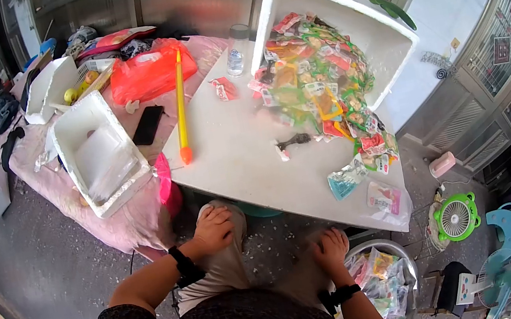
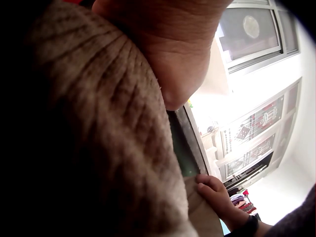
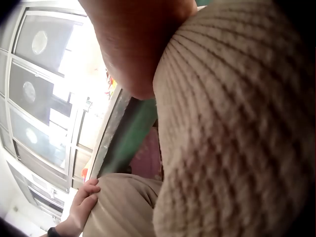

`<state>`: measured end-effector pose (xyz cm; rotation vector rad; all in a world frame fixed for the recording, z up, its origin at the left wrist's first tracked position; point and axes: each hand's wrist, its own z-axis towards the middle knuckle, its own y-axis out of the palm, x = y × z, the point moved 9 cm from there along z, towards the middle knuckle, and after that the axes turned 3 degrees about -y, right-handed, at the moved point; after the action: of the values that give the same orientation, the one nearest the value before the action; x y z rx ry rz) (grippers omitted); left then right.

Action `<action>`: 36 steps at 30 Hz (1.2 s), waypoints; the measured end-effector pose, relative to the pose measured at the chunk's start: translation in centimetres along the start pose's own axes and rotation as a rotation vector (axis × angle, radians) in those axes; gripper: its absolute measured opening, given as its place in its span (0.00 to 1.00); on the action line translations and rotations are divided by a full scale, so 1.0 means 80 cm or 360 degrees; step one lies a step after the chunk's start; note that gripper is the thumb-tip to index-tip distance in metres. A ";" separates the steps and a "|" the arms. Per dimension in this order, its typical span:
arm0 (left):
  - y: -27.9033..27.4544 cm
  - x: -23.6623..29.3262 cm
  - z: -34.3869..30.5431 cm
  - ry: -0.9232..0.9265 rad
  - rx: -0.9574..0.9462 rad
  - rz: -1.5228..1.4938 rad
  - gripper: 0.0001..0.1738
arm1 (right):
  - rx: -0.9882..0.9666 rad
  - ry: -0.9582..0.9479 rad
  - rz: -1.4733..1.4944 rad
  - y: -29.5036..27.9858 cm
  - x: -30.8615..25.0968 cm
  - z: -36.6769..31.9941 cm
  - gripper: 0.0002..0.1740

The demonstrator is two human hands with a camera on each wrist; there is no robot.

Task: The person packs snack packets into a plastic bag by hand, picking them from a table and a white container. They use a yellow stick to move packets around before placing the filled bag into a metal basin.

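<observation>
My left hand [image 1: 214, 228] rests on one knee in beige trousers [image 1: 234, 252], fingers loosely bent and holding nothing. On the other leg lies my right hand [image 1: 331, 249], slightly blurred, also with nothing in it. Close up in the left wrist view are the left hand [image 2: 177, 54] and ribbed trouser cloth [image 2: 118, 128]; the right hand [image 2: 217, 196] shows beyond. The right wrist view has the right hand [image 3: 138, 44] against the cloth, and the left hand [image 3: 83, 206] on the far knee.
A white table [image 1: 224, 175] stands ahead, with a tipped foam box [image 1: 391, 53] spilling colourful packets [image 1: 325, 89], a yellow stick [image 1: 181, 104] and a glass jar [image 1: 238, 53]. Left are a foam box [image 1: 77, 184], phone [image 1: 149, 125] and red bag [image 1: 146, 80]. Right are a metal basin [image 1: 411, 268] of packets and a green fan [image 1: 456, 217].
</observation>
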<state>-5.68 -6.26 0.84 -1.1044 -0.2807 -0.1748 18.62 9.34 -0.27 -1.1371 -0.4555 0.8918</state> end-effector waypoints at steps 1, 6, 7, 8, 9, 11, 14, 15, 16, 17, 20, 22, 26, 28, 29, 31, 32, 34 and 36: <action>-0.001 0.001 0.000 0.0003 0.0023 0.0001 0.10 | 0.0012 -0.0012 0.0004 0.002 0.003 -0.001 0.13; -0.006 0.005 0.001 0.0022 0.0064 -0.0004 0.10 | 0.0020 -0.0041 0.0038 0.012 0.009 -0.003 0.12; -0.007 0.006 0.002 0.0009 0.0051 0.0005 0.10 | 0.0072 -0.0057 0.0015 0.010 0.007 -0.004 0.10; -0.011 0.004 0.003 -0.0007 0.0064 -0.0069 0.11 | 0.0097 -0.0082 0.0002 0.011 0.006 -0.003 0.10; -0.014 0.002 0.005 -0.0012 0.0073 -0.0149 0.11 | 0.0122 -0.0095 -0.0017 0.008 0.005 -0.002 0.09; -0.027 -0.005 0.013 -0.0055 0.0187 -0.0192 0.13 | 0.0147 -0.0095 -0.0033 0.004 0.005 -0.005 0.09; -0.083 -0.046 0.045 -0.0221 0.0507 -0.0018 0.14 | 0.0154 -0.0081 -0.0014 0.004 0.004 -0.005 0.09; -0.104 -0.065 0.055 -0.0319 0.0640 0.0062 0.14 | 0.0156 -0.0071 -0.0019 0.005 0.005 -0.006 0.08; -0.121 -0.091 0.065 -0.0467 0.0747 0.0106 0.15 | 0.0158 -0.0064 -0.0022 0.006 0.006 -0.006 0.08; -0.133 -0.116 0.072 -0.0526 0.0889 0.0196 0.16 | 0.0163 -0.0066 -0.0004 0.004 0.006 -0.005 0.08; -0.116 -0.220 0.086 -0.1098 0.0807 -0.0054 0.20 | 0.0190 -0.0109 0.0046 0.000 -0.002 -0.002 0.09; -0.102 -0.238 0.093 -0.1295 0.0690 -0.0142 0.25 | 0.0234 -0.0126 0.0038 -0.002 -0.003 -0.001 0.11; -0.077 -0.264 0.102 -0.1602 0.0278 -0.0242 0.34 | 0.0279 -0.0148 -0.0013 -0.003 -0.004 -0.002 0.10; -0.078 -0.267 0.104 -0.1617 0.0358 -0.0543 0.34 | 0.0267 -0.0163 0.0017 -0.004 -0.003 -0.001 0.10; -0.078 -0.269 0.104 -0.1621 0.0392 -0.0693 0.34 | 0.0258 -0.0168 0.0035 -0.004 -0.003 0.000 0.10; -0.066 -0.278 0.103 -0.1549 0.0376 -0.1248 0.32 | 0.0296 -0.0187 0.0025 -0.009 -0.007 0.000 0.10; -0.058 -0.279 0.106 -0.1501 0.0360 -0.1522 0.30 | 0.0314 -0.0193 0.0022 -0.011 -0.009 0.000 0.10; -0.043 -0.274 0.116 -0.1382 0.0338 -0.1956 0.28 | 0.0347 -0.0199 0.0056 -0.015 -0.012 0.001 0.10; -0.043 -0.260 0.115 -0.1304 0.0474 -0.2201 0.27 | 0.0331 -0.0205 0.0075 -0.014 -0.015 0.002 0.10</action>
<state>-27.64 0.50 1.25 -0.4608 -1.7339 -0.8669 18.20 8.29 0.94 -0.9068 -0.4314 1.0326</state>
